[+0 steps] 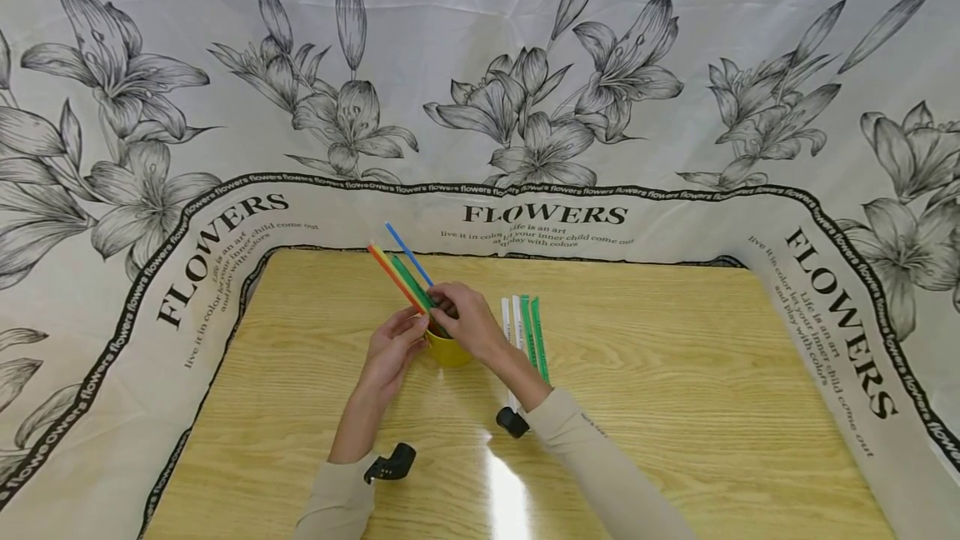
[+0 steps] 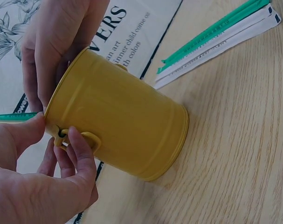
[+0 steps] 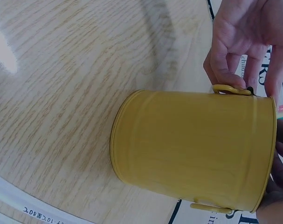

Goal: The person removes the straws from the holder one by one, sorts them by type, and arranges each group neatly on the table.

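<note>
A yellow metal pail [image 2: 122,112] with small side handles stands on the table, seen side-on in both wrist views. Colored drinking straws lean out of its mouth in the head view: a red-orange straw [image 1: 393,275], a yellow one, green ones [image 1: 410,280] and a blue straw [image 1: 408,253]. My left hand [image 1: 392,352] holds the pail at its rim, thumb on the edge and fingers by one side handle [image 2: 92,140]. At the pail's mouth, my right hand [image 1: 468,319] has its fingers curled at the straws; its fingertips are partly hidden.
Right of the pail lie several straws in paper wrappers, white [image 1: 516,323] and green [image 1: 538,336], partly under my right forearm. The wooden table [image 1: 675,373] is bounded by a flower-printed cloth [image 1: 543,219]. A black wrist camera [image 1: 393,463] sits on each forearm.
</note>
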A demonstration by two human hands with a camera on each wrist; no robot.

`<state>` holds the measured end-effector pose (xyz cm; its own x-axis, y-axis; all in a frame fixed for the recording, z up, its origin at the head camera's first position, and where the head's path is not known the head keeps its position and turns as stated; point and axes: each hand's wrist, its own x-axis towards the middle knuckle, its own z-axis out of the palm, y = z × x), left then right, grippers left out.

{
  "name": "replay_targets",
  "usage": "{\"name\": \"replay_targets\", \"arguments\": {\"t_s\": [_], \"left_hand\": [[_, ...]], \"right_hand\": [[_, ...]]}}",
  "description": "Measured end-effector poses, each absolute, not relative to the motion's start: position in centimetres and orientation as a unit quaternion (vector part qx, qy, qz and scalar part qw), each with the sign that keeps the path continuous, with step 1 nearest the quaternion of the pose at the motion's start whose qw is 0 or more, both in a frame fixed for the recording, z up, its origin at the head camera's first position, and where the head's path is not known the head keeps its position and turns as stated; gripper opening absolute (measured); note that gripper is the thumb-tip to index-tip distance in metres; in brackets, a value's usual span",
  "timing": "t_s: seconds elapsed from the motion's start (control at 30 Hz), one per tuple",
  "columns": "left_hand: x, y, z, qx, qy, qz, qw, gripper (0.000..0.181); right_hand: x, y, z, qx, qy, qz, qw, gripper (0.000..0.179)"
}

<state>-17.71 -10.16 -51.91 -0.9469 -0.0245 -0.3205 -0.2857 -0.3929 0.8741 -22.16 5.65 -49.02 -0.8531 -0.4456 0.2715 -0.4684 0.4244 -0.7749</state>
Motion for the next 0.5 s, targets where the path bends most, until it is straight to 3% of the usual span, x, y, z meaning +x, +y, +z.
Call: {"name": "replay_targets", "arguments": {"t_s": [0.3, 0.5], "left_hand": [[-17.8, -10.3, -52.2, -0.147, 0.546, 0.820, 0.091, 0.045], [-17.8, -10.4, -52.2, -0.145, 0.547, 0.819, 0.092, 0.046]], "right_hand": [[-22.4, 6.7, -48.4, 0.245, -0.840, 0.483, -0.008, 0.019], [-22.5, 7.8, -47.9, 0.230, -0.832, 0.505, 0.013, 0.021]]}}
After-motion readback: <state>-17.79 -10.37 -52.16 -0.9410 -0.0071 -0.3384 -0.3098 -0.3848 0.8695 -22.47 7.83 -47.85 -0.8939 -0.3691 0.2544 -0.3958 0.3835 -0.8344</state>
